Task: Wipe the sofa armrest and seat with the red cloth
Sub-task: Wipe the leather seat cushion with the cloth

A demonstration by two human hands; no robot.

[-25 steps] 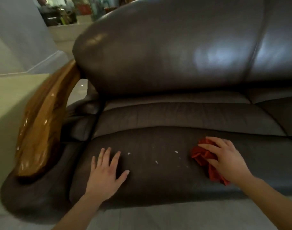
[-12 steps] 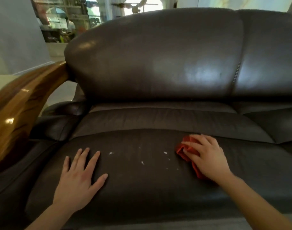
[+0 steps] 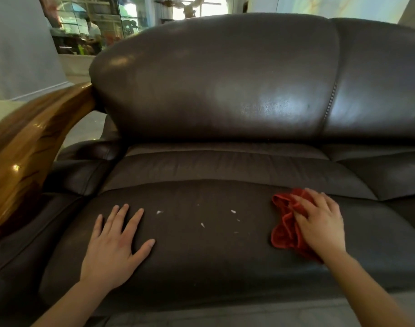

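Red cloth (image 3: pixel 284 232), one, is lying bunched at lower right on the dark leather seat (image 3: pixel 201 260), with the right hand (image 3: pixel 319 223) pressing it, fingers nearly straight. Left hand (image 3: pixel 112 251) is resting flat at lower left, fingers spread wide. Three larger white specks (image 3: pixel 159 212) are lying between both hands. One wooden armrest (image 3: pixel 20 156) is curving along the left edge.

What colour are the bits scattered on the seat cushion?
White: small specks on the dark brown seat, clearest in the head view.

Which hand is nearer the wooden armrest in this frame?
Left. The left hand lies flat on the seat cushion, to the right of the wooden armrest, not touching it. The right hand presses the red cloth farther right across the seat.
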